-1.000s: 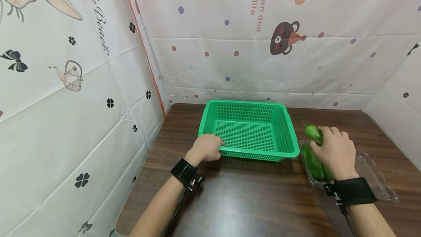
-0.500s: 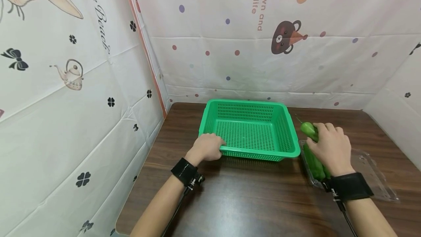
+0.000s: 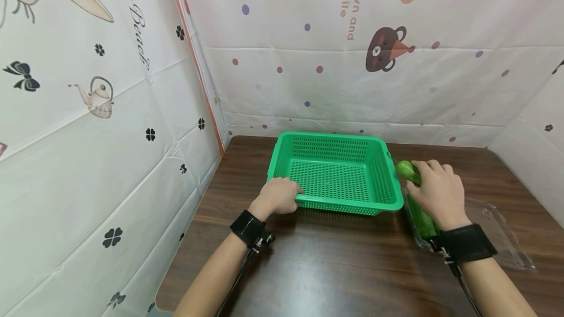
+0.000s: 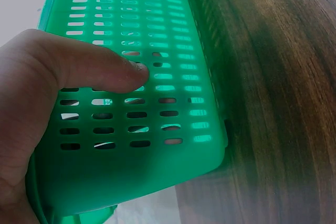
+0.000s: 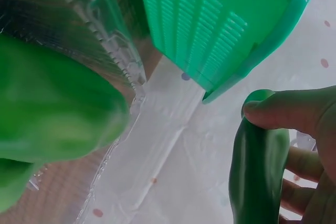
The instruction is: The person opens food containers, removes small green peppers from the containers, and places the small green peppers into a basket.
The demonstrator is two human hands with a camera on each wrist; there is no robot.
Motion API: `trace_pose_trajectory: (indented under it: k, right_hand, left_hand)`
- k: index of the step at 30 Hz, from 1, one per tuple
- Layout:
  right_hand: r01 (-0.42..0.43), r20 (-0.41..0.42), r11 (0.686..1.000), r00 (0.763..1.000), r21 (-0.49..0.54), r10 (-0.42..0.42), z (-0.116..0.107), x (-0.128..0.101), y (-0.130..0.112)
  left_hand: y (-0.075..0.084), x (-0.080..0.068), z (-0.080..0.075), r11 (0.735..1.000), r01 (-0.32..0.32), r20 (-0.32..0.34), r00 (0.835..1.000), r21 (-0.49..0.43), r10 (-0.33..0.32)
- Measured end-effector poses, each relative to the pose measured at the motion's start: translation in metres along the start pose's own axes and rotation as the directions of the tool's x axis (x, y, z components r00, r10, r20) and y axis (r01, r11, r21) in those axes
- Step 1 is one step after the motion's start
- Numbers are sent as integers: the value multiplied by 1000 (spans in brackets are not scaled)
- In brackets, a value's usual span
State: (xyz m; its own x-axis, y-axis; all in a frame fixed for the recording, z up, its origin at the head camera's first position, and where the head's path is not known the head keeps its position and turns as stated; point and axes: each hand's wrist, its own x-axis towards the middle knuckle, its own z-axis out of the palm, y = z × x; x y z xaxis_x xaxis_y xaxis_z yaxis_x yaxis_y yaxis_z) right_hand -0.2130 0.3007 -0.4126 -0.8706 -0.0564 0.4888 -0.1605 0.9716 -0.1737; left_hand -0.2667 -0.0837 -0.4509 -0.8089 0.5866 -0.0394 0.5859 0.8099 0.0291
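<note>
Gripping a green pepper (image 3: 407,170), the right hand (image 3: 434,192) curls closed around it; the left hand (image 3: 277,197) clasps the green basket's (image 3: 337,172) near rim.

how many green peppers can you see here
At least 3: one green pepper gripped in the right hand beside the basket, and two peppers lying in the clear tray. The hand may hide more.

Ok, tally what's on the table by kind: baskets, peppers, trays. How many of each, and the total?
Green basket: 1
Green peppers: at least 2, one held by the right hand and the rest in the tray, partly hidden by the hand
Clear plastic tray: 1
Total: at least 4
</note>
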Motion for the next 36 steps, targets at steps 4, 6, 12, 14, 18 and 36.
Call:
trace_pose_trajectory:
  k: [4,6,12,14,18,36]
  right_hand:
    - [11,4,1000,1000,7,-11,0,3,-2]
    - [10,13,1000,1000,11,-10,0,5,-3]
    - [5,48,1000,999,17,-6,1,8,-7]
    - [5,54,1000,999,18,-6,1,8,-7]
    - [9,52,1000,999,10,-9,1,9,-8]
    - [58,66,998,996,-6,-57,5,19,-20]
  left_hand:
    - [0,0,0,1000,1,-1,1000,-4,-1]
    - [0,0,0,1000,2,-3,1000,-3,-2]
    - [0,1,1,1000,-4,-3,1000,-6,4]
    - [0,1,1,1000,-6,-4,1000,-9,6]
    - [-1,1,1,1000,-4,-7,1000,-12,4]
    - [-1,2,0,1000,-3,3,1000,-11,3]
